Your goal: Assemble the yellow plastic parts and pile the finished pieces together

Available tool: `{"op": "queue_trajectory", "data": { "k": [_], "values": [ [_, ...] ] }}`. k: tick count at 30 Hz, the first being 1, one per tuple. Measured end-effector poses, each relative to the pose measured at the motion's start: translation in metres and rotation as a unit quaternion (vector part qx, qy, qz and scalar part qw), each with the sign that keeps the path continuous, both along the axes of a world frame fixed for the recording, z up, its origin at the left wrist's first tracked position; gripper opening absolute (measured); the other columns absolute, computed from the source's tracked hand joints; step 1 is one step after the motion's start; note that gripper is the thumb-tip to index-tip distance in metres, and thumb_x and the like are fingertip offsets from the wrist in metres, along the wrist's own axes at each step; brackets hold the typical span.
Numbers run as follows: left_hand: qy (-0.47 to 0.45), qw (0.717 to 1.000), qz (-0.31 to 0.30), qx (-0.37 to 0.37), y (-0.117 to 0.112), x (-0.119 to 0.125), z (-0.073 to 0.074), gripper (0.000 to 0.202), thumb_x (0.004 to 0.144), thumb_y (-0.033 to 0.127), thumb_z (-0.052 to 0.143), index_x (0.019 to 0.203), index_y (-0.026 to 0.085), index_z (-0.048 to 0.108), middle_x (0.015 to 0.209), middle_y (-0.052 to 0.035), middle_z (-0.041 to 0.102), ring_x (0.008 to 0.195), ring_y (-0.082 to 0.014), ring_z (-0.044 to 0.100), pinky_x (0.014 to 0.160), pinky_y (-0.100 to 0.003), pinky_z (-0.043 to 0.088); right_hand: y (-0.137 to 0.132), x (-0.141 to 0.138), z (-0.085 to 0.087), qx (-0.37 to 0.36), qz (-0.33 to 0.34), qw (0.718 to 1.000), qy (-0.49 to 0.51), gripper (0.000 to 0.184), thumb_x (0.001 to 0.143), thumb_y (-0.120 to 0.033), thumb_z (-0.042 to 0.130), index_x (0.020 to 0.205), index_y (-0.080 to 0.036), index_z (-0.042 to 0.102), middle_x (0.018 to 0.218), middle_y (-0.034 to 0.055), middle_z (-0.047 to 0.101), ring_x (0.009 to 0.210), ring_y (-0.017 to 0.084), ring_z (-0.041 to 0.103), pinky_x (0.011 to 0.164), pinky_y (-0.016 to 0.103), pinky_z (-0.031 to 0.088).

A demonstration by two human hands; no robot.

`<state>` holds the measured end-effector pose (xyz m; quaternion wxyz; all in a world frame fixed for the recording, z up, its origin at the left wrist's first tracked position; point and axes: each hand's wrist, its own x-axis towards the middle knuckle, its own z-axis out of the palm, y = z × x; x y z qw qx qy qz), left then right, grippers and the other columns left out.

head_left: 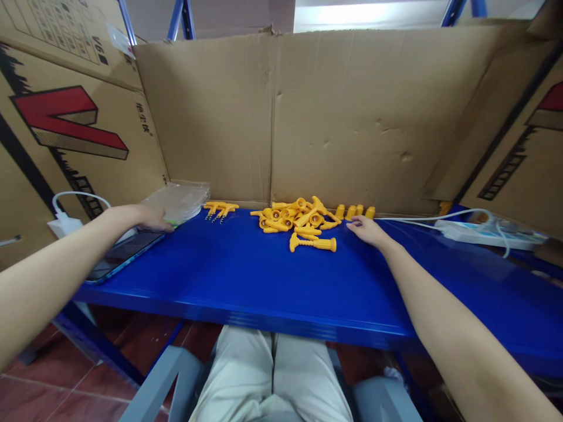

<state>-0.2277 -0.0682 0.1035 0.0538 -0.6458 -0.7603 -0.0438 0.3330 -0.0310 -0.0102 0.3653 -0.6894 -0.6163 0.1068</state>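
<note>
My right hand (368, 230) is at the back of the blue table, fingers slightly apart, just in front of several small upright yellow caps (340, 212). Left of it lies a heap of yellow plastic handles and hollow sleeves (303, 215). In front of the heap rests a yellow T-shaped piece with a twisted shaft (302, 242), end to end with a ribbed yellow sleeve (325, 244). My left hand (153, 219) reaches to the clear plastic bags (187, 196); a bit of green shows at its fingertips, which are mostly hidden. Several yellow T-handled corkscrews (221, 210) lie nearby.
A phone or tablet (125, 255) lies beneath my left forearm, beside a white charger (65, 224). On the right sits a white power strip (475, 232) with cables. Cardboard walls (352, 117) enclose the blue table (246, 275) at the back and sides.
</note>
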Motion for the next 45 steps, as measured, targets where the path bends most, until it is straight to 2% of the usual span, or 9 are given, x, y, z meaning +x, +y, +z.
{"op": "queue_trajectory", "data": {
  "k": [4,8,12,16,19,24,30,38,45],
  "values": [
    [0.088,0.985,-0.126,-0.083,-0.009,0.073,0.021,0.042,0.070,0.053,0.062,0.083,0.014,0.064,0.094,-0.0138,0.070,0.089,-0.0265,0.064,0.079,-0.032,0.048,-0.007,-0.016,0.014,0.020,0.023,0.999,-0.039,0.023,0.085,-0.022,0.057,0.106,-0.016,0.065,0.104,0.0131,0.070,0.097,0.026,0.066,0.091,0.042,0.050],
    [0.053,0.968,-0.232,-0.075,-0.012,0.149,0.025,0.042,0.075,0.055,0.054,0.091,0.018,0.066,0.091,-0.0094,0.070,0.083,-0.0238,0.065,0.072,-0.031,0.046,-0.011,-0.036,0.021,0.043,0.080,0.993,-0.079,0.019,0.085,-0.022,0.056,0.099,-0.019,0.069,0.101,0.0104,0.070,0.091,0.025,0.066,0.089,0.044,0.050],
    [-0.017,0.948,-0.318,-0.021,-0.001,0.208,0.011,0.036,0.075,0.048,0.056,0.096,0.019,0.065,0.097,-0.0101,0.071,0.085,-0.0224,0.065,0.074,-0.030,0.047,-0.008,-0.048,0.019,0.064,0.084,0.990,-0.096,0.022,0.083,-0.021,0.058,0.102,-0.017,0.069,0.107,0.0121,0.068,0.093,0.025,0.065,0.090,0.041,0.050],
    [-0.102,0.940,-0.306,0.108,0.010,0.245,-0.019,0.036,0.082,0.040,0.053,0.110,0.018,0.058,0.114,-0.0155,0.066,0.104,-0.0287,0.061,0.085,-0.039,0.046,0.003,-0.049,0.016,0.087,0.060,0.991,-0.083,0.029,0.083,-0.016,0.055,0.110,-0.018,0.065,0.115,0.0127,0.064,0.106,0.025,0.062,0.096,0.042,0.049],
    [-0.145,0.908,-0.335,0.207,0.015,0.252,-0.046,0.033,0.086,0.030,0.048,0.116,0.017,0.053,0.126,-0.0162,0.059,0.118,-0.0297,0.054,0.095,-0.045,0.042,0.015,-0.050,0.017,0.088,0.046,0.991,-0.084,0.036,0.083,-0.011,0.054,0.117,-0.015,0.062,0.122,0.0154,0.062,0.117,0.025,0.058,0.103,0.041,0.043],
    [-0.194,0.881,-0.361,0.236,0.027,0.238,-0.072,0.029,0.084,0.023,0.049,0.113,0.020,0.053,0.122,-0.0134,0.061,0.116,-0.0270,0.055,0.099,-0.044,0.041,0.033,-0.057,0.025,0.049,0.084,0.990,-0.100,0.052,0.074,-0.003,0.060,0.124,-0.016,0.058,0.130,0.0129,0.060,0.124,0.025,0.054,0.107,0.038,0.040],
    [-0.237,0.872,-0.358,0.237,0.035,0.232,-0.077,0.025,0.082,0.017,0.049,0.106,0.020,0.055,0.114,-0.0119,0.064,0.111,-0.0246,0.058,0.098,-0.040,0.044,0.048,-0.063,0.026,0.002,0.089,0.990,-0.111,0.050,0.072,-0.004,0.064,0.121,-0.015,0.061,0.123,0.0108,0.065,0.114,0.023,0.061,0.101,0.031,0.043],
    [-0.252,0.853,-0.378,0.257,0.036,0.233,-0.082,0.020,0.081,0.013,0.049,0.099,0.019,0.056,0.106,-0.0086,0.067,0.105,-0.0224,0.061,0.096,-0.039,0.047,0.058,-0.069,0.016,0.040,0.032,0.988,-0.148,0.036,0.077,-0.004,0.058,0.111,-0.012,0.065,0.118,0.0137,0.066,0.108,0.023,0.062,0.091,0.028,0.046],
    [-0.254,0.844,-0.384,0.275,0.040,0.233,-0.084,0.020,0.080,0.012,0.050,0.098,0.018,0.056,0.104,-0.0088,0.067,0.103,-0.0219,0.062,0.094,-0.038,0.047,0.051,-0.073,0.024,0.118,-0.013,0.984,-0.135,0.030,0.081,-0.015,0.057,0.111,-0.015,0.061,0.114,0.0130,0.066,0.104,0.024,0.062,0.087,0.035,0.047]
  ]
}}
